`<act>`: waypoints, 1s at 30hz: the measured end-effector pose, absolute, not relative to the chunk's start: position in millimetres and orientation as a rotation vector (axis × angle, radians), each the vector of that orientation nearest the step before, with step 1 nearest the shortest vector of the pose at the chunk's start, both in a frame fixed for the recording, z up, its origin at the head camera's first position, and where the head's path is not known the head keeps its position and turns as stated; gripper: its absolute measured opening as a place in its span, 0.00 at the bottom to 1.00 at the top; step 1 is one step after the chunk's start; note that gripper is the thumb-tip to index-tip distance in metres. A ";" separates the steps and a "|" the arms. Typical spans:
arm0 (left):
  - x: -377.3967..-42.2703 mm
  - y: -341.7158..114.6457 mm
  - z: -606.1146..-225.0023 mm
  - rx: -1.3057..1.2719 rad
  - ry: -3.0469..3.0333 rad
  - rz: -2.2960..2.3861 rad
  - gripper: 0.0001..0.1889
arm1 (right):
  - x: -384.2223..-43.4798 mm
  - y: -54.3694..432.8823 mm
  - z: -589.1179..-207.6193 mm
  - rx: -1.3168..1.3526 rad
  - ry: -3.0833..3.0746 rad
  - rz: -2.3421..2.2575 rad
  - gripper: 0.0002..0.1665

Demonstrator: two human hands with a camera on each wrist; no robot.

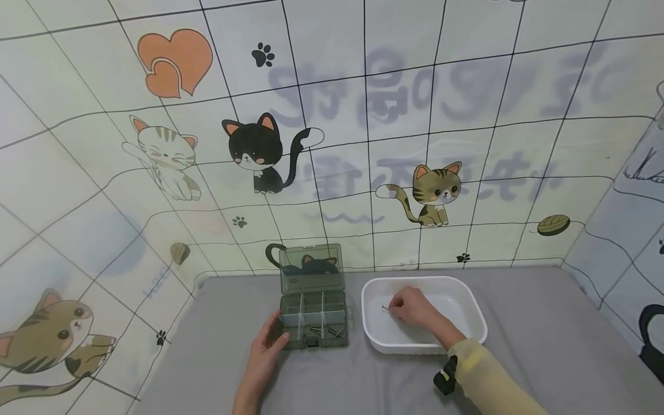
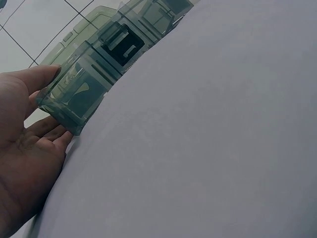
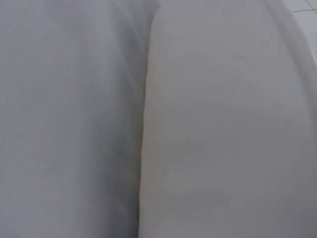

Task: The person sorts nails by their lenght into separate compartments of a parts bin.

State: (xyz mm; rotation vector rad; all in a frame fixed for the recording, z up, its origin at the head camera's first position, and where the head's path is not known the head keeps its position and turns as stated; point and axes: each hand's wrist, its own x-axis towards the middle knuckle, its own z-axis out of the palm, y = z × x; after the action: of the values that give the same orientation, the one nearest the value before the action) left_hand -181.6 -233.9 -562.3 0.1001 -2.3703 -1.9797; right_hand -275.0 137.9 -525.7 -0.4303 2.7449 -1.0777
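A green see-through compartment box (image 1: 291, 344) stands on the table with its lid (image 1: 312, 283) tipped up at the back. Several metal screws (image 1: 334, 331) lie in its front compartments. My left hand (image 1: 266, 350) grips the box's left side; in the left wrist view its thumb (image 2: 42, 77) is at the top edge and the other fingers are bent against the side. Over the white tray (image 1: 404, 348), my right hand (image 1: 415, 307) pinches a small brass-coloured screw (image 1: 385, 308) that sticks out leftward from the fingertips. The right wrist view shows only the tray's white wall (image 3: 223, 124) and grey cloth.
A grey cloth (image 1: 207, 346) covers the table. Behind it rises a tile-patterned sheet (image 1: 342, 115) with printed cats. The tray stands a short way right of the box. A black strap device (image 1: 446, 377) is on my right wrist.
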 end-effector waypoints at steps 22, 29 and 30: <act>-182.6 -235.1 -563.6 0.070 -2.359 -1.976 0.33 | -264.6 142.1 -515.6 -0.463 2.633 -1.260 0.03; -182.8 -235.0 -563.1 0.070 -2.370 -1.987 0.34 | -255.2 146.4 -508.1 -0.484 2.619 -1.319 0.04; -182.8 -234.9 -563.5 0.070 -2.370 -1.986 0.34 | -254.1 146.8 -507.1 -0.496 2.617 -1.328 0.04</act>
State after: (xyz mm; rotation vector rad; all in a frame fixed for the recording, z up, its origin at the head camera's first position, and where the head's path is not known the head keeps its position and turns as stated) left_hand -182.8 -234.9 -563.5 0.0696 -2.3702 -1.9858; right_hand -254.1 146.8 -507.1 -0.4959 2.6167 -1.3279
